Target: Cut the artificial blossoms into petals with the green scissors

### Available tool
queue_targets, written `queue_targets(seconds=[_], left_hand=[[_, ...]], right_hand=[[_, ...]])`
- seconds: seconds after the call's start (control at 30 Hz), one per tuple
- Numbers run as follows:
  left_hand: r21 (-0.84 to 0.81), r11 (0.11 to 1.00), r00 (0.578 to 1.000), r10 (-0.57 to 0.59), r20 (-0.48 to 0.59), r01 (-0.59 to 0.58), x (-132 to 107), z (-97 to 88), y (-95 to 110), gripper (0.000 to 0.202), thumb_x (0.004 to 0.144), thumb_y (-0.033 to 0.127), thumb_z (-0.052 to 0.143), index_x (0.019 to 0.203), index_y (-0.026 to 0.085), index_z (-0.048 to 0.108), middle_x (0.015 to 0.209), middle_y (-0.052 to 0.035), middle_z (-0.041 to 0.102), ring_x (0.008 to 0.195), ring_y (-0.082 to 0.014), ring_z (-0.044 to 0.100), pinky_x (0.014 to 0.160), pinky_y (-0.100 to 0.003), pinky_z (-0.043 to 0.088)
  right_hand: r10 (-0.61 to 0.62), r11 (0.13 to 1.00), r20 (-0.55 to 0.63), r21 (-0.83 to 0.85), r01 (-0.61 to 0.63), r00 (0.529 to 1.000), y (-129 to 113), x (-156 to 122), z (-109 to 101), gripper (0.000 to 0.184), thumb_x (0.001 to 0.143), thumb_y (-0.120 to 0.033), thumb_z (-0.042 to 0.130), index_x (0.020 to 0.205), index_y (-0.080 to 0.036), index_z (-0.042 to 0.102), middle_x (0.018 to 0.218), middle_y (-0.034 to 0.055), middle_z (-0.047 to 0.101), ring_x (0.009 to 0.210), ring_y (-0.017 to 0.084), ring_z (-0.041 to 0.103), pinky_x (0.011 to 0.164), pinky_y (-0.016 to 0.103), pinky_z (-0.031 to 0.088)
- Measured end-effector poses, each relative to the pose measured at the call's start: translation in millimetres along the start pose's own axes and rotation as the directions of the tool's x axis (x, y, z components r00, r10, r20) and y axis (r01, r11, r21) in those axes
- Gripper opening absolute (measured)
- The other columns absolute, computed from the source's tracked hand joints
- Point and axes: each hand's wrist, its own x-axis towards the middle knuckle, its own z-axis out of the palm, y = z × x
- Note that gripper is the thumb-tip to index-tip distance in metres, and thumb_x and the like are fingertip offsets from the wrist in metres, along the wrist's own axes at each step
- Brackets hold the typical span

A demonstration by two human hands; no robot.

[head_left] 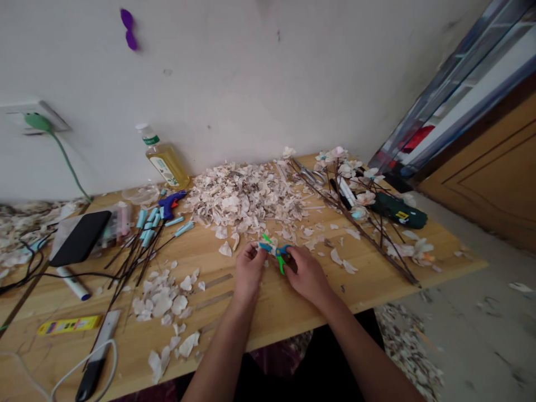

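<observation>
My right hand (pixel 306 274) is closed around the handles of small blue and green scissors (pixel 280 252), just above the table's near middle. The blades are spread and point left, toward my left hand (pixel 250 267). Between those fingers is a pale petal-like flake (pixel 272 244), partly hidden by the blades and fingertips. Behind both hands rises a big heap of similar pale flakes (pixel 245 198). A smaller group of rounded flakes (pixel 163 298) lies to the left of my left forearm.
Left are dark stems with light blue tips (pixel 147 226), a blue glue gun (pixel 168 205), an oil-coloured bottle (pixel 165 162), a black phone (pixel 81 237) and a scraper (pixel 103 338). On the right lie a flowering branch (pixel 355 223) and a dark green pouch (pixel 400 212).
</observation>
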Motion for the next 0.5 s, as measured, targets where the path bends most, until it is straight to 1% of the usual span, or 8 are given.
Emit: queue_targets(seconds=[0.13, 0.2, 0.23, 0.3, 0.37, 0.4, 0.43, 0.5], left_hand=[[0.089, 0.995, 0.999, 0.033, 0.008, -0.034, 1.0, -0.9, 2.3, 0.019, 0.068, 0.032, 0.081, 0.075, 0.016, 0.071, 0.062, 0.0012, 0.062, 0.057, -0.0104, 0.050, 0.057, -0.021, 0.035], [0.021, 1.000, 1.000, 0.011, 0.002, -0.011, 0.1, 0.8, 2.7, 0.022, 0.066, 0.030, 0.083, 0.078, 0.016, 0.072, 0.067, 0.0006, 0.065, 0.060, -0.0105, 0.052, 0.059, -0.021, 0.038], [-0.058, 0.998, 1.000, -0.028, 0.012, 0.029, -1.0, 1.9, 2.7, 0.025, 0.065, 0.030, 0.084, 0.081, 0.016, 0.072, 0.071, -0.0002, 0.066, 0.062, -0.0109, 0.054, 0.061, -0.022, 0.041], [-0.253, 0.952, 0.985, -0.160, 0.067, 0.172, -3.9, 3.9, 2.7, 0.030, 0.063, 0.031, 0.086, 0.084, 0.016, 0.070, 0.076, -0.0021, 0.068, 0.067, -0.0123, 0.059, 0.067, -0.024, 0.047], [-0.395, 0.859, 0.945, -0.292, 0.149, 0.327, -7.0, 5.1, 3.2, 0.030, 0.061, 0.029, 0.088, 0.078, 0.014, 0.068, 0.072, -0.0022, 0.067, 0.068, -0.0127, 0.061, 0.069, -0.025, 0.050], [-0.431, 0.820, 0.926, -0.331, 0.180, 0.377, -8.1, 5.5, 3.7, 0.030, 0.059, 0.026, 0.089, 0.073, 0.014, 0.066, 0.069, -0.0016, 0.065, 0.068, -0.0122, 0.061, 0.069, -0.024, 0.051], [-0.451, 0.797, 0.916, -0.350, 0.197, 0.402, -8.9, 5.8, 4.4, 0.031, 0.057, 0.024, 0.090, 0.071, 0.014, 0.065, 0.067, -0.0011, 0.064, 0.067, -0.0115, 0.061, 0.068, -0.023, 0.051], [-0.454, 0.802, 0.922, -0.333, 0.199, 0.388, -9.0, 6.4, 5.5, 0.032, 0.056, 0.024, 0.091, 0.072, 0.013, 0.066, 0.067, -0.0007, 0.065, 0.064, -0.0100, 0.059, 0.066, -0.022, 0.050]], right_hand=[[0.006, 1.000, 0.013, -0.003, -0.006, 1.000, 0.0, 0.0, -0.6, 0.022, 0.085, -0.020, 0.054, 0.106, -0.020, 0.056, 0.100, 0.0104, 0.066, 0.095, 0.028, 0.059, 0.083, 0.042, 0.048], [0.015, 1.000, 0.005, 0.008, -0.015, 1.000, 0.2, 0.1, -0.2, 0.021, 0.086, -0.020, 0.053, 0.106, -0.020, 0.057, 0.100, 0.0105, 0.066, 0.095, 0.028, 0.059, 0.084, 0.042, 0.048], [0.018, 1.000, -0.001, 0.011, -0.018, 1.000, 0.4, 0.1, 0.3, 0.021, 0.086, -0.020, 0.053, 0.107, -0.020, 0.057, 0.101, 0.0108, 0.067, 0.096, 0.028, 0.060, 0.084, 0.042, 0.048], [0.020, 1.000, -0.012, 0.008, -0.020, 1.000, 0.9, 0.0, 1.5, 0.023, 0.085, -0.019, 0.054, 0.108, -0.020, 0.057, 0.103, 0.0115, 0.067, 0.097, 0.028, 0.060, 0.086, 0.042, 0.049], [0.017, 1.000, -0.013, -0.001, -0.017, 1.000, 1.2, -0.2, 2.5, 0.024, 0.085, -0.019, 0.055, 0.108, -0.019, 0.057, 0.104, 0.0121, 0.067, 0.097, 0.029, 0.061, 0.086, 0.042, 0.049], [0.016, 1.000, -0.015, -0.006, -0.016, 1.000, 1.2, -0.3, 2.8, 0.023, 0.085, -0.019, 0.054, 0.107, -0.019, 0.058, 0.103, 0.0123, 0.067, 0.097, 0.029, 0.061, 0.086, 0.042, 0.049], [0.015, 1.000, -0.016, -0.009, -0.015, 1.000, 1.1, -0.5, 3.0, 0.022, 0.085, -0.019, 0.054, 0.106, -0.018, 0.058, 0.102, 0.0124, 0.067, 0.097, 0.029, 0.061, 0.086, 0.042, 0.049], [0.013, 1.000, -0.020, -0.012, -0.013, 1.000, 0.7, -0.8, 3.0, 0.021, 0.085, -0.019, 0.054, 0.105, -0.018, 0.058, 0.101, 0.0123, 0.067, 0.096, 0.029, 0.061, 0.085, 0.043, 0.049]])
